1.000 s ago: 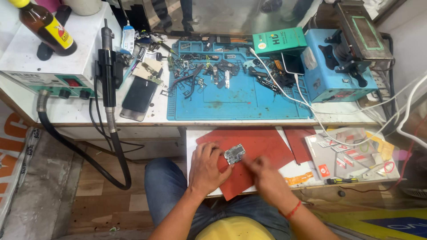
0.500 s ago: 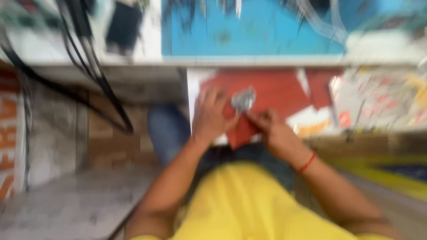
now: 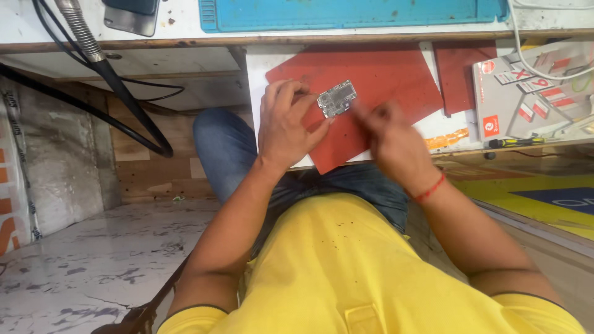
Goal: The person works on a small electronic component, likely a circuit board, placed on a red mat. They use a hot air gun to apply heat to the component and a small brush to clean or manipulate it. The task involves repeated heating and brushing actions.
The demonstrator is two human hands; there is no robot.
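Pinching a small circuit board point(image 3: 336, 99) at its lower-left end, the left hand point(image 3: 286, 127) holds it just above the red mat point(image 3: 383, 77), fingers curled narrowly around the edge. The board's long axis runs from about 8 o'clock up to 2 o'clock, and it lies at roughly 2 o'clock from the left palm. The right hand point(image 3: 396, 142) sits near the board's free end, toward 4 o'clock from it; it is motion-blurred, so whether its fingers hold something thin cannot be told, though they seem drawn together. Of the two, the left hand is touching the board and the right is just apart. Farther out, a screwdriver point(image 3: 516, 142) lies at 3 o'clock, and a blue work mat point(image 3: 346, 13) at 12 o'clock.
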